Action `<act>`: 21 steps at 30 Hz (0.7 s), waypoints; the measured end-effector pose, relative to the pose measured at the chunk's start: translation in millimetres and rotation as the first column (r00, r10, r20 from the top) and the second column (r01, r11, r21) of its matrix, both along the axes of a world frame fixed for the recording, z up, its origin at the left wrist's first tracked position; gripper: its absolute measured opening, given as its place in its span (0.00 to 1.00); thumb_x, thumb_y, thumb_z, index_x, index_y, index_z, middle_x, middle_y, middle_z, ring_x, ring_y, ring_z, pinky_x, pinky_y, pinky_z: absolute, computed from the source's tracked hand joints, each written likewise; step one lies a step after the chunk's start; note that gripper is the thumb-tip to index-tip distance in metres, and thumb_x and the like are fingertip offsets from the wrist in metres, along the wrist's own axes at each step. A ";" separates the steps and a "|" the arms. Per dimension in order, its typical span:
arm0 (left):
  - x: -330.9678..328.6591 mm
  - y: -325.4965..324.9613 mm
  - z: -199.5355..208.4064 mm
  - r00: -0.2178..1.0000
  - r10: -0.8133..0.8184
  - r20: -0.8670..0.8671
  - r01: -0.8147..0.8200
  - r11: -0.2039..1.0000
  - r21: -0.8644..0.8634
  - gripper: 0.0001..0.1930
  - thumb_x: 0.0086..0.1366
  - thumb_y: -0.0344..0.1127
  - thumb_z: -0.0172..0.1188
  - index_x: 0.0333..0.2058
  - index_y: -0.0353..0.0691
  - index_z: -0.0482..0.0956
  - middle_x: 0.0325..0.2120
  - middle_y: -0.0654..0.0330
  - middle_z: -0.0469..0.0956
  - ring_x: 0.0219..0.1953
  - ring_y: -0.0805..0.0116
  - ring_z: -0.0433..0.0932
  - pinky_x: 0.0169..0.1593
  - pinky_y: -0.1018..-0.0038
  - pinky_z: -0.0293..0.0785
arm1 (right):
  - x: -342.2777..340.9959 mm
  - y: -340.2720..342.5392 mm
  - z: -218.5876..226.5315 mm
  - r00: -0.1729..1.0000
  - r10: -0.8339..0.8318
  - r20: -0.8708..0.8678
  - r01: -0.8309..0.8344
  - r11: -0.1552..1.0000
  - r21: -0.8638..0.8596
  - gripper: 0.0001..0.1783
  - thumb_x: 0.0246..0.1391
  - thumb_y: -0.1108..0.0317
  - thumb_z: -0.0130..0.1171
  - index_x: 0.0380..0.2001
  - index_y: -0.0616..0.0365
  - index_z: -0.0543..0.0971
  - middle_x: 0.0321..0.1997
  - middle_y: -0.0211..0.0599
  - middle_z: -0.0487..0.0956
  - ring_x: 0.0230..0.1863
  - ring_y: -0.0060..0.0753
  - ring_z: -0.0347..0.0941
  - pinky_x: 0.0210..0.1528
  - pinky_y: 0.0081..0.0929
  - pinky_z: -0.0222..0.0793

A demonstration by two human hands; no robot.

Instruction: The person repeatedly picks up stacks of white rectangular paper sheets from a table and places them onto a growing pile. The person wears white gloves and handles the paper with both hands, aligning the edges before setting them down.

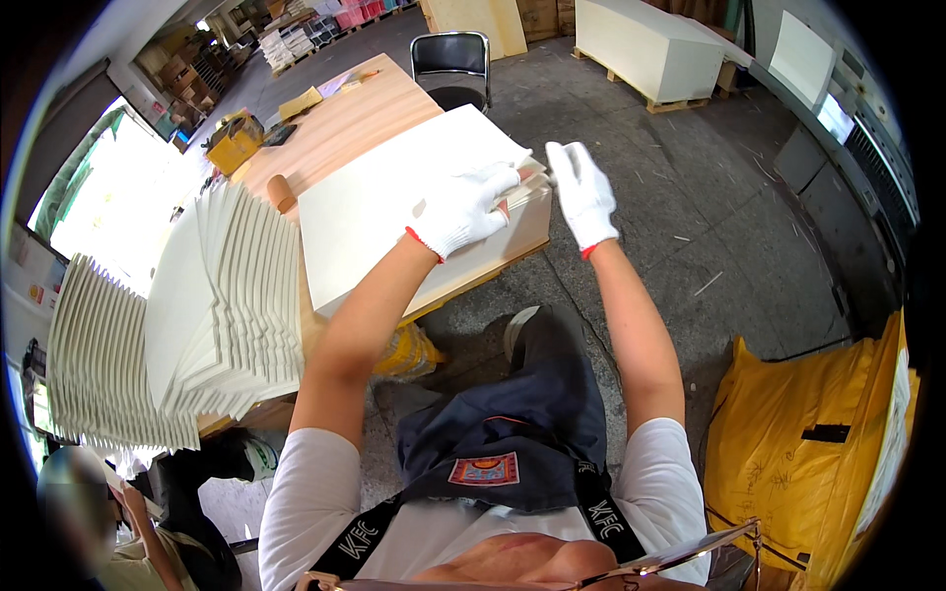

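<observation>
A thick stack of large white paper sheets [394, 187] lies on the near end of the wooden table. My left hand [463, 209], in a white knit glove with a red cuff, rests on top of it near its right corner. Its thumb and forefinger tips show bare and stand apart, close to a few sheets slightly raised at that corner. Just right of the corner is my right hand [583, 195], gloved the same way, its fingers stretched out and nothing seen in them. Whether it touches the sheet edges I cannot tell.
Fanned stacks of white sheets [232, 305] stand left. The wooden table [345, 118] carries a brown roll [281, 192] and a yellow box-like item [235, 141]. A black chair [450, 69] stands beyond. A yellow sack [788, 443] is at right; another person [148, 542] sits lower left.
</observation>
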State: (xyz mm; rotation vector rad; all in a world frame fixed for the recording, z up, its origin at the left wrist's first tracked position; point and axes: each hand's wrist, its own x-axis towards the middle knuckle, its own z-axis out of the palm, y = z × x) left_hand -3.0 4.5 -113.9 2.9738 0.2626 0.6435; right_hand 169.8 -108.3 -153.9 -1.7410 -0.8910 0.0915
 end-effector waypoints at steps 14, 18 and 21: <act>16.8 24.3 -7.0 0.997 0.070 0.016 -0.070 0.997 -0.013 0.17 0.65 0.37 0.56 0.53 0.51 0.78 0.43 0.53 0.82 0.43 0.50 0.82 0.47 0.59 0.78 | 19.0 -4.4 0.3 0.632 0.203 0.748 0.036 0.956 -0.290 0.24 0.64 0.39 0.51 0.36 0.49 0.81 0.31 0.42 0.82 0.33 0.48 0.80 0.35 0.43 0.75; 18.5 15.5 2.9 0.998 0.054 -0.035 -0.058 0.990 -0.130 0.15 0.66 0.37 0.55 0.50 0.48 0.79 0.43 0.52 0.82 0.45 0.51 0.81 0.50 0.60 0.76 | 18.9 4.1 7.4 0.688 0.215 0.693 -0.055 0.968 -0.246 0.25 0.65 0.39 0.48 0.38 0.49 0.80 0.32 0.42 0.83 0.35 0.48 0.80 0.37 0.44 0.74; 12.7 17.5 0.4 0.992 0.098 -0.074 -0.111 0.971 -0.212 0.16 0.68 0.37 0.54 0.53 0.48 0.80 0.44 0.51 0.83 0.47 0.51 0.81 0.52 0.61 0.75 | 7.3 11.3 3.8 0.928 0.198 0.316 -0.140 0.970 -0.198 0.27 0.67 0.39 0.44 0.41 0.51 0.79 0.34 0.46 0.82 0.39 0.53 0.80 0.40 0.47 0.72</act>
